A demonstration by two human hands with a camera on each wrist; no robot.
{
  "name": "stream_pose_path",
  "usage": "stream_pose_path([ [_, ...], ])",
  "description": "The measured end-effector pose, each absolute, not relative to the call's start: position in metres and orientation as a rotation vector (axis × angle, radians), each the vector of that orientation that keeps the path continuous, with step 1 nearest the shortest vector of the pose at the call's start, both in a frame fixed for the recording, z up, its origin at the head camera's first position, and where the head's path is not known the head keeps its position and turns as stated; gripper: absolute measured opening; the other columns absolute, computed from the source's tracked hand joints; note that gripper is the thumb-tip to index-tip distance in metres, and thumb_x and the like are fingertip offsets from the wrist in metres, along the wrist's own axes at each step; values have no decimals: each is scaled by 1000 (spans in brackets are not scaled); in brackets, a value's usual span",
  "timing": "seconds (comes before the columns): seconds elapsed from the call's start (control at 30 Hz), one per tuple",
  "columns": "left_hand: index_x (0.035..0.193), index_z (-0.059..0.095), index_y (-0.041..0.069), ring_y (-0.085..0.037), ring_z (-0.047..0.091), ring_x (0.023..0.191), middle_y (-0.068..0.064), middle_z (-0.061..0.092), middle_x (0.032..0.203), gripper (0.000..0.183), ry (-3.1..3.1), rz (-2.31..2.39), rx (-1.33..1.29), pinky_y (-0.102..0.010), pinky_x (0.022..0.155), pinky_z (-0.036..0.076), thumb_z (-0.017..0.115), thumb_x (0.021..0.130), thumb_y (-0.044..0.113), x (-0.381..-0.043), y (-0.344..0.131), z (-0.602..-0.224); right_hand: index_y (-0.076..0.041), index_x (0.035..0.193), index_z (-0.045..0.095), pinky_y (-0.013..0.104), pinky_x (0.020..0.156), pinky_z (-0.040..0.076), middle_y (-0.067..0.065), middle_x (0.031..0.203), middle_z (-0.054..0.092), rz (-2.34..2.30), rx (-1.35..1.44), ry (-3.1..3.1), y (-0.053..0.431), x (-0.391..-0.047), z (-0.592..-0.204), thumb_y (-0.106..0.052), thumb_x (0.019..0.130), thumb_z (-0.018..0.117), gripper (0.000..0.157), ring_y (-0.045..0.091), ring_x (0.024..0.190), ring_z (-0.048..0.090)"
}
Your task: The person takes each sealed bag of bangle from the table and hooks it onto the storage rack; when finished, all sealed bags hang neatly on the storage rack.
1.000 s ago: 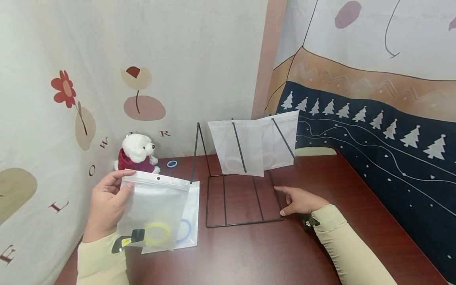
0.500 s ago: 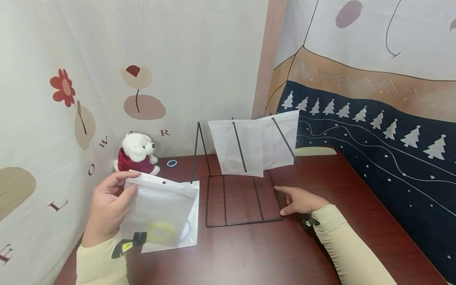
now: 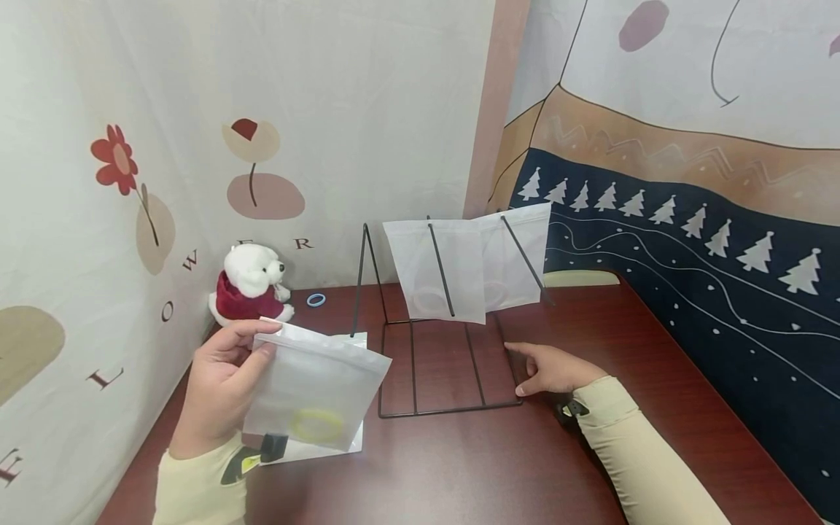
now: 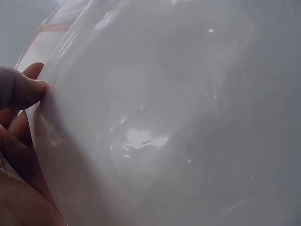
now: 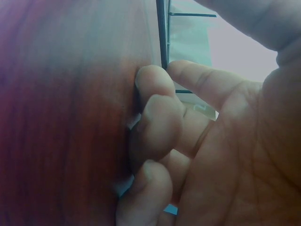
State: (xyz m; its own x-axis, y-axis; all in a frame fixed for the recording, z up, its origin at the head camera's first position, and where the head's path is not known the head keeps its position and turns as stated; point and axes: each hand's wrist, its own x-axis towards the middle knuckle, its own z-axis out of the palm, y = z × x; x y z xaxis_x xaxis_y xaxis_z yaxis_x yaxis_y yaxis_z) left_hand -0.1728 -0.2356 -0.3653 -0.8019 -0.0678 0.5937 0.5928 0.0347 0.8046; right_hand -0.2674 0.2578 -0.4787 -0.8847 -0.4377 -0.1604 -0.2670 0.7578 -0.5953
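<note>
My left hand (image 3: 226, 386) pinches the upper left corner of a translucent zip bag (image 3: 315, 379), thumb in front. A yellow ring (image 3: 318, 425) shows inside its lower part. That bag is tilted and covers most of a second zip bag (image 3: 357, 440) behind it. In the left wrist view, the held bag (image 4: 155, 117) fills nearly everything. At the right of a black wire rack (image 3: 482, 364), my right hand (image 3: 558, 368) touches the base with straight index finger and thumb. Its other fingers are curled against the table in the right wrist view. Two bags (image 3: 436, 270) hang on the rack's right and middle rods.
The rack's left rod (image 3: 358, 284) slopes down towards the held bag with nothing hung on it. A white plush bear (image 3: 252, 284) in red sits at the back left. Beside it lies a small blue ring (image 3: 316, 300). Printed cloth (image 3: 367, 109) borders the brown table (image 3: 459, 467).
My left hand has moved right, carrying the bag with the yellow ring, which now tilts more and hides the blue ring in the bag behind. The right hand has stayed at the rack.
</note>
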Motion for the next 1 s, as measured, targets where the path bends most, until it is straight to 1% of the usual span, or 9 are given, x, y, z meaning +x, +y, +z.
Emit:
stream_pose_path([
  [0.17,112,72,-9,-10,53,59,2,71,87,29,-1849,-1783,-551,-22,50,41,58,91,-23,-172,-229,-367,-7,157,48,33,67,49,3,88,59,-833,-546,2668,258,-268,-479,-21,80,92,90,19,83,54],
  [0.23,112,73,-8,-8,48,56,5,69,83,30,-1866,-1747,-554,-23,48,38,58,91,-23,-171,-227,-366,-7,157,49,34,67,49,3,88,59,-839,-549,2665,258,-268,-479,-21,80,92,90,19,83,54],
  [0.33,111,72,-11,-9,42,54,3,71,86,31,-1785,-1772,-637,-24,46,34,56,90,-26,-172,-222,-366,-7,156,49,35,67,49,3,88,58,-845,-553,2662,258,-268,-479,-20,79,92,89,20,83,54],
  [0.5,109,71,-15,-10,63,70,-5,78,107,32,-1638,-1822,-770,-17,58,48,53,88,-31,-174,-216,-370,-6,156,49,34,67,49,4,87,58,-841,-556,2663,257,-266,-478,-20,80,92,89,20,83,54],
  [0.57,108,71,-15,-9,68,77,-6,78,108,31,-1620,-1832,-775,-16,62,51,53,88,-31,-173,-214,-371,-6,156,49,34,67,49,3,87,58,-838,-556,2664,257,-267,-477,-20,80,92,89,19,83,54],
  [0.7,107,71,-14,-10,68,74,-7,79,109,32,-1587,-1850,-785,-17,58,49,53,87,-31,-171,-210,-371,-6,156,48,33,66,49,3,88,59,-826,-556,2666,257,-267,-478,-20,80,92,89,19,83,54],
  [0.83,107,72,-13,-9,55,60,-6,80,105,35,-1567,-1832,-801,-22,49,38,53,86,-33,-172,-205,-371,-7,157,48,32,66,49,2,89,59,-809,-544,2671,257,-266,-478,-22,81,92,89,19,84,54],
  [0.93,107,71,-13,-8,38,50,-1,74,84,36,-1565,-1802,-798,-26,42,26,52,85,-33,-173,-201,-371,-7,157,48,32,67,49,2,89,59,-812,-540,2669,257,-266,-478,-21,81,91,89,19,84,54],
  [1.0,106,71,-12,-9,33,47,1,65,72,35,-1562,-1794,-783,-29,40,22,52,85,-33,-174,-200,-371,-7,157,48,33,66,49,3,88,59,-818,-545,2668,256,-266,-477,-20,81,91,88,19,83,54],
])
